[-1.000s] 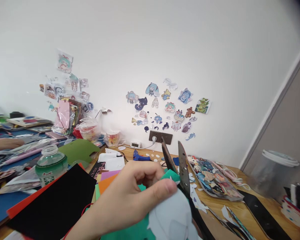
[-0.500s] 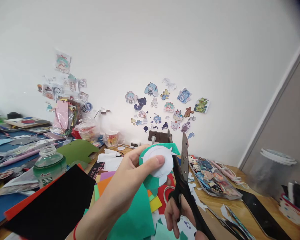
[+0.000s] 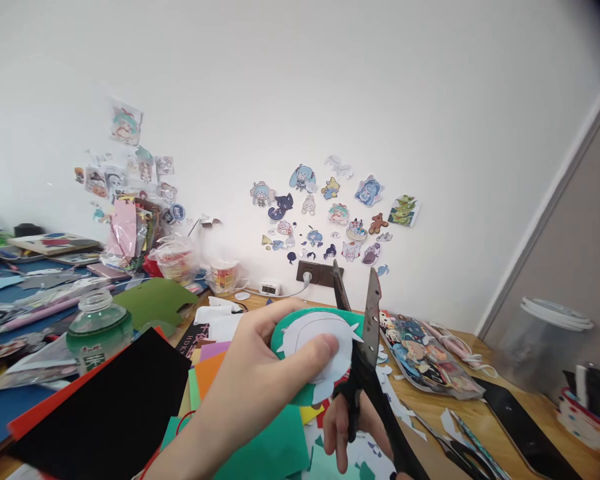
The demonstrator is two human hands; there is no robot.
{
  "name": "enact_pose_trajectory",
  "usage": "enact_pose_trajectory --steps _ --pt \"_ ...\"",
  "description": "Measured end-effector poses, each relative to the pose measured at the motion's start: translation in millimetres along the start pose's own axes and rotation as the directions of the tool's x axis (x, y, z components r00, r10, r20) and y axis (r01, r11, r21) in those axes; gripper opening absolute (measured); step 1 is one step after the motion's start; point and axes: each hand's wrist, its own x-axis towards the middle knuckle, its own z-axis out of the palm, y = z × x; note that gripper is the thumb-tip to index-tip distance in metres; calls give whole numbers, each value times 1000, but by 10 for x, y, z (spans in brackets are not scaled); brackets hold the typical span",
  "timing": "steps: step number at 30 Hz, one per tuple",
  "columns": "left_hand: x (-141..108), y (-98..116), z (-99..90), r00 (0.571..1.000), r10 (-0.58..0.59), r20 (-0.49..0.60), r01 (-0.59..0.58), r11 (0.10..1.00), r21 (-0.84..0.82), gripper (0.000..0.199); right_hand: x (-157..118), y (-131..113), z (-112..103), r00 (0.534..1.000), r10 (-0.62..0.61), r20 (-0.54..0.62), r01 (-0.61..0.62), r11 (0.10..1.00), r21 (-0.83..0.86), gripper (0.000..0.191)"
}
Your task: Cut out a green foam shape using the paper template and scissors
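Note:
My left hand (image 3: 275, 360) pinches a white paper cutout (image 3: 305, 340) flat against a piece of green felt (image 3: 350, 317), the thumb on top of the white paper. The cutout is rounded with small pointed spikes at its sides. In my right hand (image 3: 355, 427) is a pair of black-handled scissors (image 3: 373, 333), fingers through the loops. Its blades stand apart and point up, with the right edge of the felt and paper between them near the pivot. Part of my right hand is hidden behind the handles.
Green sheets (image 3: 260, 447) and a black sheet (image 3: 110, 407) lie on the table beneath. A bottle (image 3: 99, 330) stands at left. On the right are a second pair of scissors (image 3: 460, 450), a dark phone (image 3: 525, 427), a sticker pouch (image 3: 425, 360) and a clear bucket (image 3: 540, 347).
My left hand has shifted slightly down and right with the felt and cutout, tilting them more toward me. The scissors stay nearly in place, blades still apart.

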Motion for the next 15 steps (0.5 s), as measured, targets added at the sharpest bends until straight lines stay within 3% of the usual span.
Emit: enact_pose_trajectory --steps 7,11,15 --pt "-12 31 -5 1000 17 -7 -17 1000 15 3 -13 -27 1 1000 -4 -27 4 1000 5 36" --pt "-27 76 -2 1000 -7 -15 7 999 35 3 -10 37 12 999 -12 -37 13 1000 23 47" --pt "-32 114 36 998 -38 -48 39 999 16 3 57 142 17 998 47 -41 -49 998 -30 51"
